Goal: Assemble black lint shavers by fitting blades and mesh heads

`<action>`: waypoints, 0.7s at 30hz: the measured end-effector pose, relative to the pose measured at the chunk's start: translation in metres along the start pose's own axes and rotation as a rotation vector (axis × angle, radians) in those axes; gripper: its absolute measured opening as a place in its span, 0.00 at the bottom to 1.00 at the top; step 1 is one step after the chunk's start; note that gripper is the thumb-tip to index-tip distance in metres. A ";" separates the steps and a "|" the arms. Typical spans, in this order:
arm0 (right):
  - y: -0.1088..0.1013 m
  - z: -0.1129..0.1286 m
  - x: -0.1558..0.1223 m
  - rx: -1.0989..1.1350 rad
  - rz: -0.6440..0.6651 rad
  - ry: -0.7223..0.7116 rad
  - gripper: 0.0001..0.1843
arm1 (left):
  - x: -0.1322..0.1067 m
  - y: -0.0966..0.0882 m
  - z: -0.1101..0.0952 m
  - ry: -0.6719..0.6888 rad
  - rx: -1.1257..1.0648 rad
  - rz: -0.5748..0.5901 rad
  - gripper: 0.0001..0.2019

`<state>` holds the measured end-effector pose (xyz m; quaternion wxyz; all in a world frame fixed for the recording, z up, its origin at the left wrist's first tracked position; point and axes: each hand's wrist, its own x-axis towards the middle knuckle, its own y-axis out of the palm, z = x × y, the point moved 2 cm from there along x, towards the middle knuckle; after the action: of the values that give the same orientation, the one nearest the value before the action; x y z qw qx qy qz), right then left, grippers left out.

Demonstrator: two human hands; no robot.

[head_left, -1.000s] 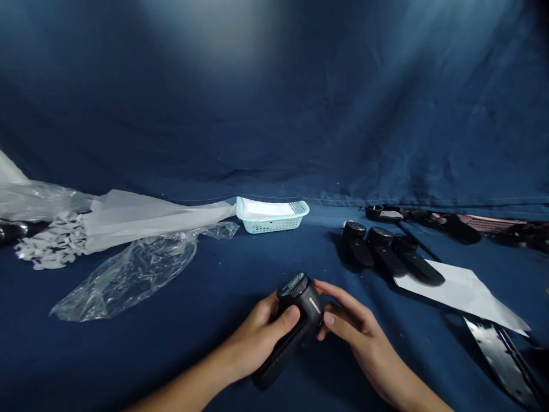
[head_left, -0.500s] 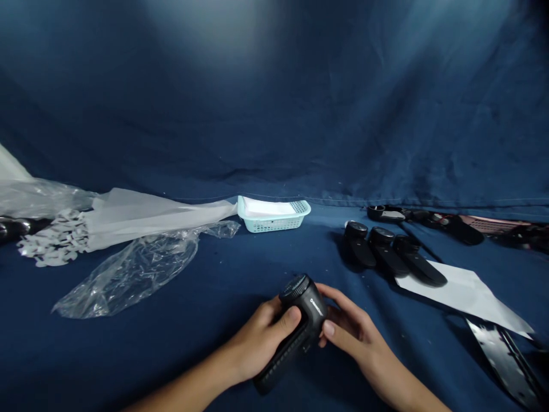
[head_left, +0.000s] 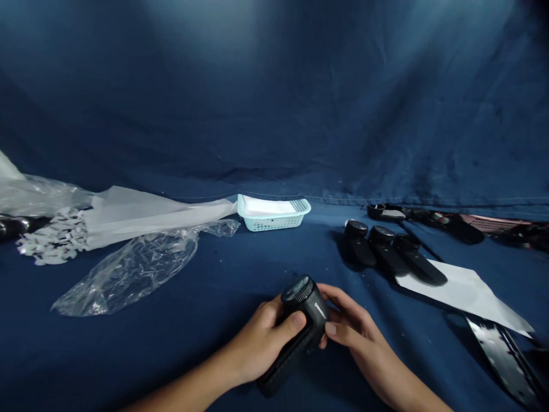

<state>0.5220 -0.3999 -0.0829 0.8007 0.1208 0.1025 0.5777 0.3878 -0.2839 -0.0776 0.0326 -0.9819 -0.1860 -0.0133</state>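
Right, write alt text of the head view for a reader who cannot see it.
Left hand and right hand grip a black plastic round-headed device over dark blue cloth. Three similar devices lie to the right; a pale green plastic basket sits behind.

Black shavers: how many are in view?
4 for sure: one shaver held in the left hand and right hand; three shavers side by side next to the white paper. Dark items at far right may be more, too dim to tell.

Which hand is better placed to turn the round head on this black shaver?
Probably the right hand: its fingertips sit beside the head of the shaver, while the left hand wraps the body and steadies it.
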 end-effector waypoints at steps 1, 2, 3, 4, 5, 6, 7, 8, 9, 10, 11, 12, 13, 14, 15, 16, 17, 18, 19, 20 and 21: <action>0.001 0.001 0.000 0.000 -0.005 0.003 0.23 | 0.000 0.000 0.000 0.003 -0.001 0.000 0.25; 0.001 0.002 0.000 0.000 -0.010 0.002 0.23 | 0.000 0.001 -0.001 0.005 -0.003 0.000 0.25; 0.002 0.003 0.000 0.000 -0.013 -0.001 0.22 | 0.000 0.001 -0.001 0.007 -0.005 0.001 0.26; 0.003 0.003 0.000 0.001 -0.014 -0.006 0.22 | -0.001 0.001 -0.002 0.007 -0.006 0.008 0.27; 0.003 0.004 0.000 0.003 -0.013 -0.012 0.21 | -0.001 0.002 -0.003 0.008 -0.006 0.015 0.27; 0.004 0.004 0.001 0.006 -0.010 -0.018 0.21 | -0.001 0.002 -0.004 0.010 -0.007 0.022 0.28; 0.004 0.004 0.001 0.008 -0.009 -0.022 0.21 | -0.001 0.002 -0.005 0.011 -0.007 0.033 0.28; 0.004 0.003 0.001 0.009 -0.010 -0.023 0.21 | -0.001 0.002 -0.005 0.010 -0.003 0.042 0.28; 0.004 0.003 0.001 0.009 -0.009 -0.021 0.21 | -0.001 0.003 -0.005 0.012 0.002 0.046 0.28; 0.003 0.002 0.001 0.010 -0.009 -0.019 0.21 | -0.002 0.002 -0.005 0.013 0.013 0.043 0.28; 0.003 0.002 0.001 0.011 -0.012 -0.017 0.21 | -0.001 0.002 -0.005 0.015 0.029 0.035 0.27; 0.003 0.002 0.001 0.010 -0.016 -0.016 0.20 | -0.001 0.002 -0.006 0.017 0.051 0.031 0.27; 0.003 0.002 0.001 0.009 -0.021 -0.017 0.20 | -0.001 0.002 -0.006 0.021 0.076 0.027 0.26; 0.003 0.002 0.000 0.008 -0.025 -0.018 0.19 | -0.001 0.002 -0.007 0.025 0.106 0.024 0.25; 0.004 0.003 0.000 0.009 -0.031 -0.018 0.18 | -0.001 0.002 -0.008 0.023 0.143 0.024 0.24; 0.004 0.004 0.000 0.011 -0.037 -0.015 0.16 | -0.001 0.002 -0.010 0.021 0.182 0.020 0.23; 0.004 0.004 -0.001 0.015 -0.041 -0.010 0.15 | -0.001 0.002 -0.011 0.017 0.221 0.013 0.22; 0.005 0.005 -0.001 0.018 -0.048 -0.005 0.14 | -0.001 0.003 -0.013 0.014 0.255 0.003 0.21; 0.005 0.006 -0.002 0.020 -0.056 0.000 0.13 | -0.002 0.003 -0.015 0.013 0.280 -0.005 0.20; 0.005 0.007 -0.002 0.016 -0.064 0.004 0.12 | -0.002 0.003 -0.016 0.013 0.299 -0.009 0.20; 0.005 0.007 -0.003 0.007 -0.072 0.003 0.12 | -0.002 0.004 -0.017 0.014 0.311 -0.012 0.19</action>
<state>0.5187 -0.4015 -0.0746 0.8205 0.1188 0.1101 0.5483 0.3866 -0.2896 -0.0605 0.1854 -0.9638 -0.1916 0.0087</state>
